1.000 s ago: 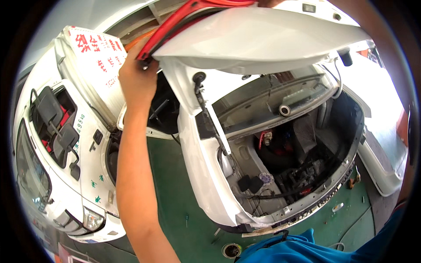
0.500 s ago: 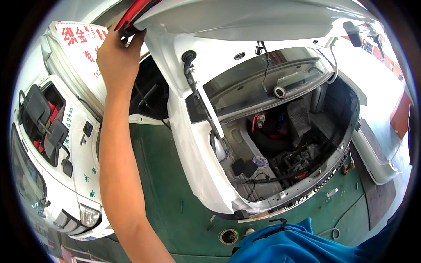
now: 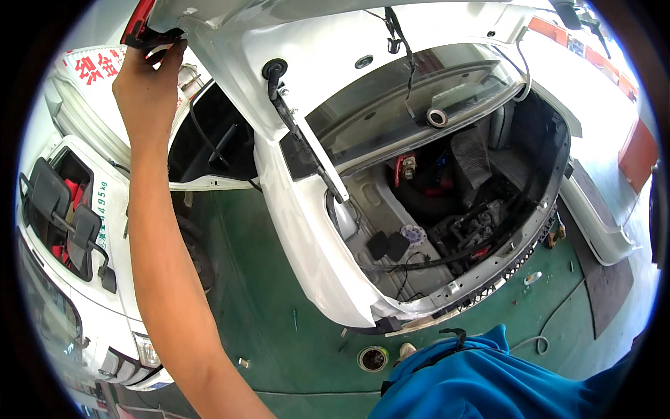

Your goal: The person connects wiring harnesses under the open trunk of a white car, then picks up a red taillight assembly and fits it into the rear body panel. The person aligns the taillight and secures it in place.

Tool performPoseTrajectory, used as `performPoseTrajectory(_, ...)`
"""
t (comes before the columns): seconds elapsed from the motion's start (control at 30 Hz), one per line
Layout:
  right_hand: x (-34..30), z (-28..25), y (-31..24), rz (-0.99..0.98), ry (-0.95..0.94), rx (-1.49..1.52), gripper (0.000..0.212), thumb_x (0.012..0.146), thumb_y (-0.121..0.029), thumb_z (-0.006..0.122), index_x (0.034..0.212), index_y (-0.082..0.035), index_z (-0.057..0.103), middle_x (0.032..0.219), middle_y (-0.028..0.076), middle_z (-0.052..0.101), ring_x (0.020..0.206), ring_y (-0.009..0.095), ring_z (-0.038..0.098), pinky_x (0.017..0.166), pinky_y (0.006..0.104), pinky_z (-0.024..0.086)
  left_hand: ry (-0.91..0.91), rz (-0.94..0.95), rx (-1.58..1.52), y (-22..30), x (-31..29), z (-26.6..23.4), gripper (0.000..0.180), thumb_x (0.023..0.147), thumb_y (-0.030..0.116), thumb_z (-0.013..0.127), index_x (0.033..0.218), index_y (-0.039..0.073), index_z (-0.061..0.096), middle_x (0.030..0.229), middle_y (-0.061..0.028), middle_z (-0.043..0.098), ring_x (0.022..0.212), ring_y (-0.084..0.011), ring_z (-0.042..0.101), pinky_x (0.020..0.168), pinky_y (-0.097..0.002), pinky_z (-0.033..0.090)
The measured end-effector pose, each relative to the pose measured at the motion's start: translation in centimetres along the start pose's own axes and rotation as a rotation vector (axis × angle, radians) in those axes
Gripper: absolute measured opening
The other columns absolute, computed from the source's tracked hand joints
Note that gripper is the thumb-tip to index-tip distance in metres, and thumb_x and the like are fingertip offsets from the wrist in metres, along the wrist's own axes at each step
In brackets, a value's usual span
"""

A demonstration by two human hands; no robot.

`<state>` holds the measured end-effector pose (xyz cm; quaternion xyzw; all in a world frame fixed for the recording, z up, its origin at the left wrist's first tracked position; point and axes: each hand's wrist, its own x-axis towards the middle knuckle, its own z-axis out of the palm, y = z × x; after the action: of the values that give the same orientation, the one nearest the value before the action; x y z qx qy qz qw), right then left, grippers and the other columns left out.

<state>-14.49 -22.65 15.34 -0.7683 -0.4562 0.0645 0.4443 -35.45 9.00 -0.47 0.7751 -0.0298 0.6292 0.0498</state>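
Observation:
My left hand [image 3: 148,87] is raised high at the upper left, its fingers closed on the black edge of a red tail light [image 3: 139,19]. The light meets the corner of the raised white tailgate [image 3: 230,77], and the top of the light runs out of the picture. Whether it is fastened there I cannot tell. My right hand is outside the picture. Below the tailgate lies the open trunk [image 3: 363,269] of the white car, with a red lamp-like part [image 3: 405,169], dark pads [image 3: 388,246] and a whitish disc [image 3: 413,236] inside.
A black gas strut [image 3: 293,126] props the tailgate on the left. Dark wires [image 3: 401,56] dangle from it. A white truck [image 3: 115,279] stands at the left. On the green floor [image 3: 265,335] are a round can [image 3: 373,358], a hose [image 3: 548,328] and a removed white bumper [image 3: 604,234].
My left hand and the tail light now appear further left and higher in the picture. The whole view has shifted, bringing the dangling wires lower on the tailgate into fuller sight.

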Motion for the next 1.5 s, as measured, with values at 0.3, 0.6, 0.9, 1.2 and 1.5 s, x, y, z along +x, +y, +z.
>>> performPoseTrajectory(0.3,-0.1,0.8,-0.4,-0.017,-0.013,-0.007,0.089,0.110,-0.053,0.048,0.159,0.015,0.018,0.155,0.044,0.037,0.132,0.046,0.060,0.107,0.0435,0.058,0.055,0.082,-0.029,-0.8,0.3,0.6,0.031,0.090,0.007,0.081,0.120,0.007,0.072,0.101,-0.0109,0.081,0.095,-0.0209,0.078,0.083,-0.0308,0.056)
performPoseTrajectory(0.6,-0.5,1.3,-0.5,-0.010,-0.024,-0.023,0.088,0.110,-0.053,0.048,0.159,0.014,0.017,0.155,0.043,0.038,0.133,0.046,0.060,0.108,0.0437,0.057,0.066,0.151,0.042,-0.5,0.4,0.5,0.031,0.092,0.012,0.081,0.120,0.004,0.073,0.105,-0.0088,0.081,0.098,-0.0183,0.075,0.084,-0.0306,0.056)
performPoseTrajectory(0.9,-0.3,1.5,-0.3,-0.006,-0.037,-0.012,0.088,0.110,-0.052,0.048,0.159,0.014,0.017,0.155,0.042,0.038,0.133,0.045,0.060,0.109,0.0440,0.056,-0.014,-0.064,0.070,0.0,0.6,0.1,0.030,0.094,0.020,0.081,0.116,0.001,0.075,0.097,-0.0084,0.080,0.076,-0.0106,0.066,0.073,-0.0271,0.052)
performPoseTrajectory(1.2,-0.4,0.4,0.2,-0.011,-0.045,0.014,0.087,0.111,-0.051,0.048,0.160,0.014,0.017,0.155,0.042,0.039,0.133,0.045,0.059,0.110,0.0442,0.056,0.005,-0.029,0.013,1.5,0.3,0.6,0.030,0.090,0.008,0.079,0.118,0.000,0.071,0.103,-0.0123,0.080,0.093,-0.0197,0.075,0.083,-0.0334,0.056)
performPoseTrajectory(1.5,-2.7,-0.5,-0.5,0.052,-0.112,-0.018,0.086,0.111,-0.050,0.047,0.160,0.014,0.017,0.155,0.041,0.039,0.133,0.045,0.059,0.111,0.0444,0.055,-0.010,0.106,-0.043,2.3,0.5,0.0,0.061,0.079,-0.011,0.078,0.136,0.006,0.068,0.120,-0.0148,0.077,0.102,-0.0219,0.074,0.088,-0.0334,0.058)
